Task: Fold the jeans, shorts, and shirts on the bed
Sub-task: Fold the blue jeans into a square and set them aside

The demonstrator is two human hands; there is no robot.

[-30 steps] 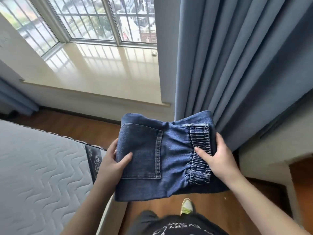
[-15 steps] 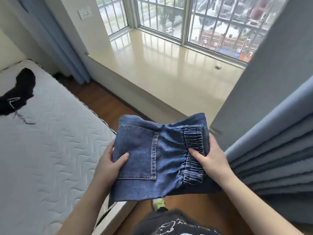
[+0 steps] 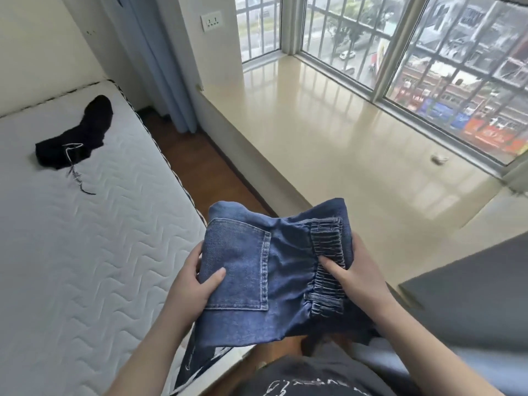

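Holding a folded pair of blue denim jeans (image 3: 274,278) in the air, the person stands beside the bed (image 3: 85,252), at its corner and above the wooden floor (image 3: 200,172). In the head view the left hand (image 3: 192,284) grips the left edge of the bundle: the thumb lies on top, on the back pocket (image 3: 237,261), and the other fingers are curled under the cloth. The right hand (image 3: 363,277) grips the right edge at the elastic waistband (image 3: 327,270), with the thumb pressed on the gathered band and the other fingers hidden below the jeans. The jeans do not touch the mattress; they hang between both hands, with the lower edge drooping toward the person's dark shirt (image 3: 314,378). On the bed, well apart from the hands, lies a crumpled black garment (image 3: 77,135) with a thin cord. On the right side there is a wide shiny window sill (image 3: 343,144) under a barred window (image 3: 428,47), and a blue curtain (image 3: 160,61) hangs near the wall.
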